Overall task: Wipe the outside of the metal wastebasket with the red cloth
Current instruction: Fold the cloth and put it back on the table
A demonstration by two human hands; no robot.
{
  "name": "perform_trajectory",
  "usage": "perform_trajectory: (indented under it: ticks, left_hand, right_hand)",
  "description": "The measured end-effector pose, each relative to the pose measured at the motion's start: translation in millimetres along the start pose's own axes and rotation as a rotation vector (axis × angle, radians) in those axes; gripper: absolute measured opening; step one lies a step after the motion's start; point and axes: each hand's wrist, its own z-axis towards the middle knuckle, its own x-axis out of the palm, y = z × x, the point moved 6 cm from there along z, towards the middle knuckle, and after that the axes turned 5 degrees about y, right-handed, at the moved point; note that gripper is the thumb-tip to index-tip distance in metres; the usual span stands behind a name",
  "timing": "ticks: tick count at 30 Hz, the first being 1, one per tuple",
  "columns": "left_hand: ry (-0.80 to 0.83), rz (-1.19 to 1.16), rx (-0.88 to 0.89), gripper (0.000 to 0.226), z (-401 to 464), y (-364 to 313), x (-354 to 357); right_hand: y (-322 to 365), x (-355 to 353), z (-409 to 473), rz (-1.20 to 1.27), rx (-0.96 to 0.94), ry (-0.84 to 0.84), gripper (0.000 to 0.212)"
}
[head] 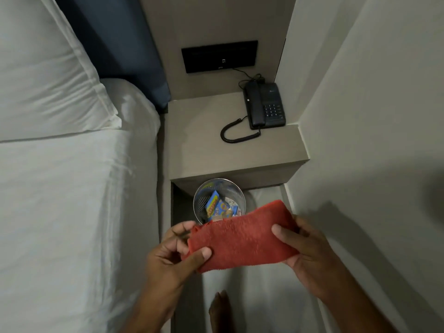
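A folded red cloth (242, 236) is stretched between both hands, just above the floor space in front of me. My left hand (173, 258) pinches its left end and my right hand (310, 248) grips its right end. Behind the cloth stands the round metal wastebasket (199, 200), half tucked under the nightstand. Blue and yellow wrappers (217, 207) lie inside it. The cloth hides the basket's near rim and does not touch its outer wall.
A grey nightstand (204, 131) with a black telephone (264, 105) and its coiled cord overhangs the basket. The white bed (72, 188) runs along the left, a wall (372, 140) along the right. My bare foot (219, 311) stands on the narrow floor strip.
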Motion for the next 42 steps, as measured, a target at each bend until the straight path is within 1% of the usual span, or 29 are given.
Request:
perform_trajectory:
  ticks: [1, 3, 5, 6, 8, 11, 14, 17, 21, 25, 27, 31, 33, 36, 38, 39, 42]
  left_hand:
    - [-0.045, 0.011, -0.004, 0.051, 6, -2, -5]
    - [-0.124, 0.019, -0.025, 0.045, 25, -8, -16]
    - [-0.175, 0.004, -0.055, 0.032, 43, -16, -19]
    - [-0.198, -0.003, -0.077, 0.036, 54, -20, -22]
    - [-0.217, -0.020, -0.116, 0.047, 76, -27, -22]
    - [-0.225, -0.061, -0.162, 0.044, 115, -32, -21]
    - [-0.206, -0.044, -0.170, 0.040, 163, -31, -21]
    - [-0.237, -0.020, -0.188, 0.048, 210, -24, -20]
    - [-0.288, 0.087, -0.172, 0.051, 265, -4, -27]
    - [-0.305, 0.233, -0.163, 0.041, 311, 21, -34]
    - [-0.319, 0.284, -0.154, 0.038, 329, 31, -37]
    - [-0.400, 0.474, -0.180, 0.038, 357, 46, -42]
    - [-0.391, 0.573, -0.174, 0.034, 367, 45, -42]
    - [-0.293, 0.815, -0.110, 0.029, 379, 42, -42]
    - [-0.209, 0.985, -0.068, 0.030, 380, 43, -41]
    - [-0.164, 1.070, -0.075, 0.033, 380, 44, -39]
    - [-0.088, 1.399, -0.081, 0.042, 377, 40, -32]
  right_hand:
    - [5, 5, 5, -0.060, -0.002, -0.007, 0.064]
    - [18, 20, 19, -0.130, -0.022, -0.028, 0.040]
    - [30, 26, 34, -0.239, -0.055, -0.085, 0.026]
    - [35, 30, 44, -0.297, -0.070, -0.116, 0.023]
    - [46, 36, 60, -0.395, -0.110, -0.165, 0.024]
    - [57, 45, 92, -0.474, -0.169, -0.189, 0.030]
    - [63, 48, 137, -0.540, -0.158, -0.191, 0.027]
    - [70, 47, 186, -0.580, -0.130, -0.208, 0.028]
    - [62, 42, 250, -0.670, -0.052, -0.255, 0.032]
    - [55, 26, 303, -0.772, -0.039, -0.373, 0.032]
    - [55, 25, 323, -0.835, -0.039, -0.403, 0.032]
    - [44, 28, 357, -0.895, 0.023, -0.431, 0.032]
    - [38, 30, 367, -0.905, 0.054, -0.440, 0.029]
    - [34, 27, 375, -0.960, 0.097, -0.479, 0.027]
    - [33, 24, 376, -1.003, 0.125, -0.498, 0.030]
    - [33, 25, 375, -1.040, 0.141, -0.504, 0.032]
    - [38, 35, 366, -1.271, 0.201, -0.509, 0.043]
